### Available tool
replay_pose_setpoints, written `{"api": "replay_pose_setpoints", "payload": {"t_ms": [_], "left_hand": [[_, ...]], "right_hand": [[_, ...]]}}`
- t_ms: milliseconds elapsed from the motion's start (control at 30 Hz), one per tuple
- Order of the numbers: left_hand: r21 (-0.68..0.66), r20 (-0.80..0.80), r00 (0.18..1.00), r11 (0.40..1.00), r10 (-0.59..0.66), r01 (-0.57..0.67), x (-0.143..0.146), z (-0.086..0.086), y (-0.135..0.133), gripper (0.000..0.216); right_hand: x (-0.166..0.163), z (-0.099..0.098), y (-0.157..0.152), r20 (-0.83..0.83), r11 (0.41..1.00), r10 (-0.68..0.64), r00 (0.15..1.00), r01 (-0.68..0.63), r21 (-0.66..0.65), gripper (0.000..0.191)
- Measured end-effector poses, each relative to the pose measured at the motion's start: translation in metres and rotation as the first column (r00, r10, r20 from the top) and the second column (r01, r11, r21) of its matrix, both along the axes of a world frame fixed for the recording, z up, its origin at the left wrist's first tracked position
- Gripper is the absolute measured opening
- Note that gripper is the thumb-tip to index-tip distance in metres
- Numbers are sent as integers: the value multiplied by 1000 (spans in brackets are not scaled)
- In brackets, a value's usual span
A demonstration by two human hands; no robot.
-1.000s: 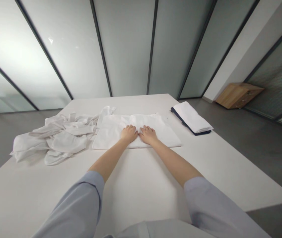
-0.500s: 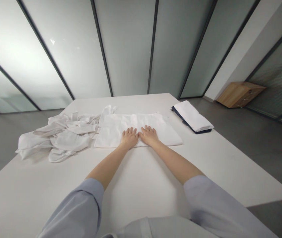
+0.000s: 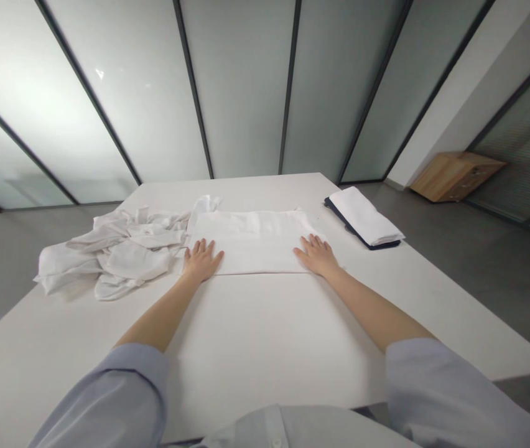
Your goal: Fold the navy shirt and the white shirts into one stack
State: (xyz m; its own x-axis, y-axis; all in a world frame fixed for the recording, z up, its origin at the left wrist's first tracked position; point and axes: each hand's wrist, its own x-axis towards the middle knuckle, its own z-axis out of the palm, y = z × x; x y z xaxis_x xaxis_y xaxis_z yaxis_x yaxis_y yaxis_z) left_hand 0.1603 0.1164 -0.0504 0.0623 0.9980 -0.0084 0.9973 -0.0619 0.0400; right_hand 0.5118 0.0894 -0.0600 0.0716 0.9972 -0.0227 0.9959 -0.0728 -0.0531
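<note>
A folded white cloth (image 3: 255, 239) lies flat on the white table (image 3: 265, 336) in front of me. My left hand (image 3: 201, 261) rests palm down on the cloth's near left corner, fingers spread. My right hand (image 3: 316, 254) lies flat on its near right corner, fingers spread too. Neither hand holds anything. A crumpled heap of white cloths (image 3: 116, 255) sits just left of the folded one, touching its left edge.
A folded white cloth on top of a dark one (image 3: 364, 218) lies at the table's far right. A wooden cabinet (image 3: 456, 175) stands on the grey floor at the right. Frosted glass panels with dark frames run behind the table.
Both hands slid apart from the middle of the folded cloth out to its left and right near corners.
</note>
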Motion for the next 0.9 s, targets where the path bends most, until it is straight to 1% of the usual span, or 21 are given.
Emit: {"api": "replay_pose_setpoints", "payload": {"t_ms": [67,167,233,300,333,367,400,467,500,533,567,633,667,767,833,900], "left_hand": [[-19,-7,1000,1000,10,-10,-9,1,0,68],[-28,-27,1000,1000,-1,0,-13,0,-2,68],[12,-55,998,1000,-3,4,-10,-3,-5,69],[102,-98,995,994,-30,40,-4,-5,-10,67],[151,-119,990,985,-70,88,0,-6,-13,65],[188,-133,981,969,-138,162,3,-6,-16,61],[207,-137,962,943,-235,260,7,-5,-18,58],[196,-105,882,860,-460,471,16,-4,-21,53],[178,-76,833,815,-547,551,20,-3,-21,51],[153,-43,796,784,-603,602,24,-2,-21,51],[124,-13,780,773,-626,623,28,-2,-20,51],[64,25,802,802,-596,594,37,-3,-18,55],[39,33,825,826,-564,563,42,-5,-17,58],[11,46,891,892,-452,452,58,-8,-15,61],[18,55,931,933,-360,359,72,-9,-14,61],[34,54,963,965,-262,261,88,-7,-16,62]], "right_hand": [[9,0,-1,7,1000,-20,1000,20,-11,70],[18,-1,0,13,999,-29,999,29,-19,69],[22,-3,4,17,1000,-9,1000,10,-11,68],[28,-5,9,16,1000,19,1000,-19,-1,67],[32,-5,13,15,999,34,999,-34,4,66],[36,-5,18,13,999,42,999,-42,8,66],[40,-5,23,12,999,40,999,-40,13,66],[48,-2,35,10,1000,-4,1000,3,26,71],[51,0,41,12,998,-43,999,43,39,75],[52,3,46,16,995,-85,996,84,57,78],[51,6,50,24,990,-119,993,116,81,80],[41,13,55,43,983,-134,990,127,136,79],[33,17,54,48,982,-111,993,102,160,76],[-3,24,44,25,979,55,998,-59,194,63],[-29,25,34,-21,966,189,982,-182,182,56],[-50,23,25,-75,956,263,962,-249,151,52]]}}
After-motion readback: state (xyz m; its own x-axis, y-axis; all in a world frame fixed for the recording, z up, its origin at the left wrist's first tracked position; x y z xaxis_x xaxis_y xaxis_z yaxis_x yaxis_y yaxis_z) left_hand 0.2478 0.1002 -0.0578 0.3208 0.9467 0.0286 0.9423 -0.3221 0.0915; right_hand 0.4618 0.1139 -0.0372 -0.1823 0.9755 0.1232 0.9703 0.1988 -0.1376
